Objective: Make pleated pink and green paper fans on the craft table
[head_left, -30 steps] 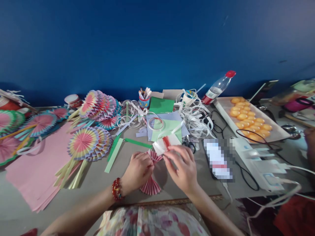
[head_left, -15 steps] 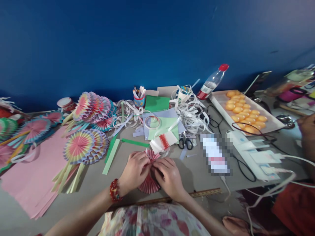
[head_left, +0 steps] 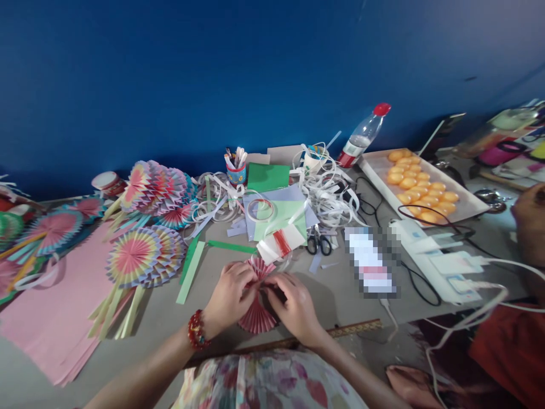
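Note:
A pleated pink paper fan (head_left: 258, 316) lies at the table's front edge, pinched in at its middle and spread at both ends. My left hand (head_left: 232, 292), above a red beaded bracelet, grips its narrow middle from the left. From the right, my right hand (head_left: 292, 304) pinches the same spot; any thread between the fingertips is too small to make out. Just beyond the fan's far end is a white card wound with red thread (head_left: 281, 243). Black-handled scissors (head_left: 319, 243) lie to the right of that card.
Finished paper rosettes (head_left: 134, 255) and pink sheets (head_left: 46, 318) lie left. White paper strips (head_left: 332, 199) tangle at the back beside a tilted bottle (head_left: 364, 136). Rightward are a tray of orange balls (head_left: 468, 207), a phone (head_left: 370, 264), a power strip (head_left: 430, 261) and another person's hand (head_left: 530, 221).
The view has shifted slightly, so things on the table sit a little further left. Both hands stay at the fan's middle, and the right fingers have shifted slightly.

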{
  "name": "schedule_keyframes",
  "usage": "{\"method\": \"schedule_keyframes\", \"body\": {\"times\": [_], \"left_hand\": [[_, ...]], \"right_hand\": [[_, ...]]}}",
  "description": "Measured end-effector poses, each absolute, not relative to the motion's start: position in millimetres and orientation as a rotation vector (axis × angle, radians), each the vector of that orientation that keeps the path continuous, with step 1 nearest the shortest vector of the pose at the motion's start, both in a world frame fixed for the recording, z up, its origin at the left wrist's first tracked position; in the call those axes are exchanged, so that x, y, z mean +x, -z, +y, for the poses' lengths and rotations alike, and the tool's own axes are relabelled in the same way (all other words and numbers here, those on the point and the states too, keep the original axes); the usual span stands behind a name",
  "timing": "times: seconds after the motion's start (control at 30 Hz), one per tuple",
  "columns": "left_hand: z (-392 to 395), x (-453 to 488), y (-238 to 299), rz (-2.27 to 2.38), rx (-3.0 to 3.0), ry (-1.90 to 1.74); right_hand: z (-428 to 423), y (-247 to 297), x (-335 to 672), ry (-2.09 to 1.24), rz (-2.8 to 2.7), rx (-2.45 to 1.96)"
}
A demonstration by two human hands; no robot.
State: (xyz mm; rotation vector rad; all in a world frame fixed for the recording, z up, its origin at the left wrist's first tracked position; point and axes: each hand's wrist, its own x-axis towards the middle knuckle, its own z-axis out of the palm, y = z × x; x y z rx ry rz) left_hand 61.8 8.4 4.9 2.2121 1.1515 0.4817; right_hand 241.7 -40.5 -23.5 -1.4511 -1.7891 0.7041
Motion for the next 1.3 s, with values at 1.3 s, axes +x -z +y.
{"method": "schedule_keyframes", "body": {"times": [1.3], "left_hand": [[15.7,60.2,-8.4,1.063,2.227,-0.442]], "right_hand": [[-13.5,13.0,241.9,-0.822,-2.061,-1.52]]}}
